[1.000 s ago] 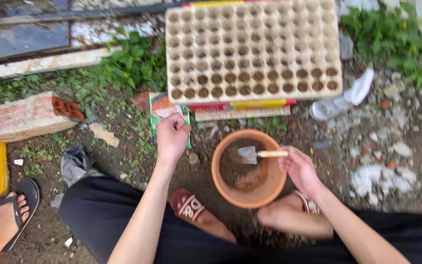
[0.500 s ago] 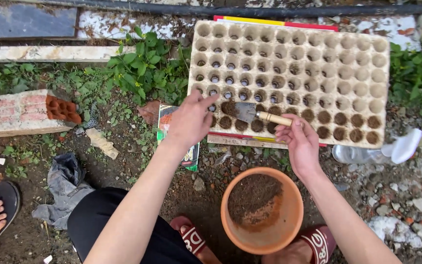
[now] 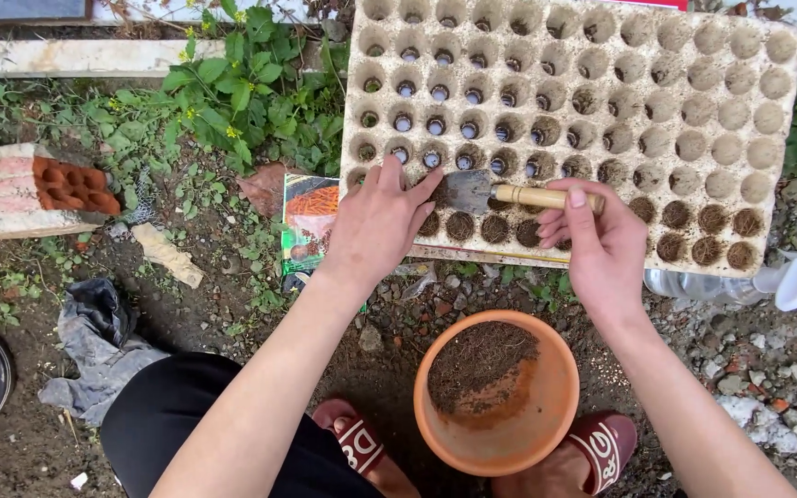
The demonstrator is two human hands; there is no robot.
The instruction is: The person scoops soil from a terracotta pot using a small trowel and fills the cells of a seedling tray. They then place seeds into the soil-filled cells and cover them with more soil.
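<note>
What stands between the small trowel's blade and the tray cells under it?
Nothing visible. The trowel, held by the right hand, hangs just above the seedling tray; the left hand rests beside the blade, not under it.

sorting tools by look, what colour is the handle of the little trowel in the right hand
Pale, light-brown wood; the trowel handle shows best in the head view, held by the right hand.

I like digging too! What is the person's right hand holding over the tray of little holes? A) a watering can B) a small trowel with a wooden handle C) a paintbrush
B: the right hand grips a small trowel by its wooden handle, blade over the seed tray.
</note>
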